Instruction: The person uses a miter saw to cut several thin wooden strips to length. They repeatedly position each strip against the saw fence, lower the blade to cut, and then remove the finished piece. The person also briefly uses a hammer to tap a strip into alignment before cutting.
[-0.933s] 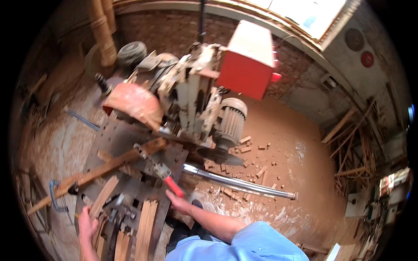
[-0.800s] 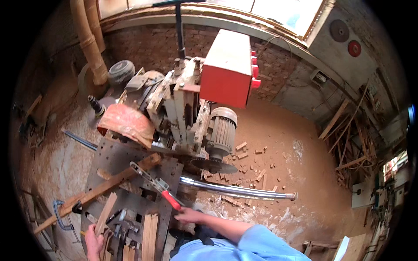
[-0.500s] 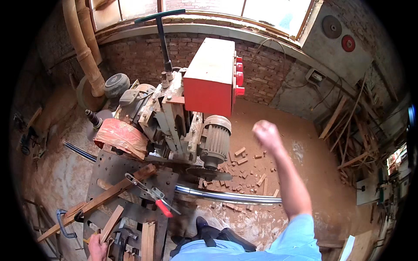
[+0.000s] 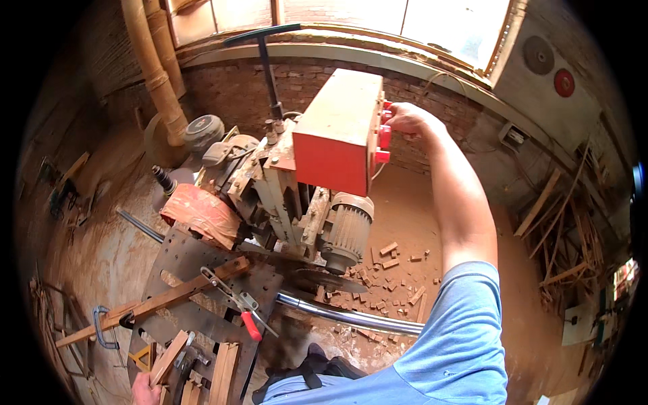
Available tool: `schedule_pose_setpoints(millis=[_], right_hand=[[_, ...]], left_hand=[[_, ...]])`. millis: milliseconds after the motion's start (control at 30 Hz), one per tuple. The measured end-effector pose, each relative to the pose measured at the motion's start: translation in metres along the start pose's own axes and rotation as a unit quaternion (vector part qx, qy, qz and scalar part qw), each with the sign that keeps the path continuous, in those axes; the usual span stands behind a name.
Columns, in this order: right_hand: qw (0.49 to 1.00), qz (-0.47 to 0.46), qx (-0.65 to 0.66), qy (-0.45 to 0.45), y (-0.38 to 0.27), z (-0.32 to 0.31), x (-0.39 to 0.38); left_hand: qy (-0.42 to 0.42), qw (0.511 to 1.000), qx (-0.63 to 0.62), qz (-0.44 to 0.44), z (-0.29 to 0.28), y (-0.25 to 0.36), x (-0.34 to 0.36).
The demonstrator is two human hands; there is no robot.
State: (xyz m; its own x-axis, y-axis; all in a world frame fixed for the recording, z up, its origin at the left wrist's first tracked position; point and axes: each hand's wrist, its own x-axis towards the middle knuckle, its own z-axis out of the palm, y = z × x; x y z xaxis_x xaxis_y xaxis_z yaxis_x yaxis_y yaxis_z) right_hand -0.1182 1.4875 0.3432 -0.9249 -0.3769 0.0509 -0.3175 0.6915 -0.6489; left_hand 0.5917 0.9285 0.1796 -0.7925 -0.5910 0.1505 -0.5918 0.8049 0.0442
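Note:
My right hand [image 4: 410, 120] reaches to the right side of a red control box [image 4: 331, 160], its fingers at the upper ones of several red knobs [image 4: 385, 137]. The fingertips are partly hidden against the box. At the lower left my left hand [image 4: 144, 389] grips the near end of a short wooden strip [image 4: 169, 359] over the metal table. Beside it lie a yellow triangular tool [image 4: 141, 359] and more wooden pieces [image 4: 224, 372]. A long wooden bar [image 4: 190, 288] lies across the table under a red-handled toggle clamp [image 4: 233, 301].
Below the box are a grey motor [image 4: 349, 226] and a circular saw blade [image 4: 324, 281]. A shiny rail [image 4: 351, 316] runs right from the metal table [image 4: 177, 251]. Wooden offcuts [image 4: 390, 263] litter the dusty floor. Scrap wood [image 4: 563, 229] leans at the right wall.
My right hand has moved up and forward from over the floor to the red knobs on the box. The left hand stays at the wooden strip. The view has shifted slightly.

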Motion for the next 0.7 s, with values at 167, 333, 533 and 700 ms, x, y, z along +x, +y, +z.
schedule_pose_setpoints(millis=[167, 333, 533, 700], right_hand=[[0.986, 0.027, -0.166, -0.002, 0.045, -0.004, 0.065], [0.988, -0.009, 0.122, 0.092, 0.055, 0.036, 0.053], [0.982, -0.103, 0.015, 0.160, 0.129, -0.015, 0.029], [0.958, -0.187, -0.098, 0.195, 0.185, 0.028, -0.050]], left_hand=[[-0.080, 0.995, 0.022, -0.057, -0.009, 0.001, -0.023], [-0.021, 0.999, 0.036, -0.027, -0.013, 0.001, -0.038], [-0.023, 0.999, 0.022, 0.015, -0.003, 0.025, 0.051], [0.008, 0.998, 0.027, 0.062, 0.010, 0.025, 0.114]])
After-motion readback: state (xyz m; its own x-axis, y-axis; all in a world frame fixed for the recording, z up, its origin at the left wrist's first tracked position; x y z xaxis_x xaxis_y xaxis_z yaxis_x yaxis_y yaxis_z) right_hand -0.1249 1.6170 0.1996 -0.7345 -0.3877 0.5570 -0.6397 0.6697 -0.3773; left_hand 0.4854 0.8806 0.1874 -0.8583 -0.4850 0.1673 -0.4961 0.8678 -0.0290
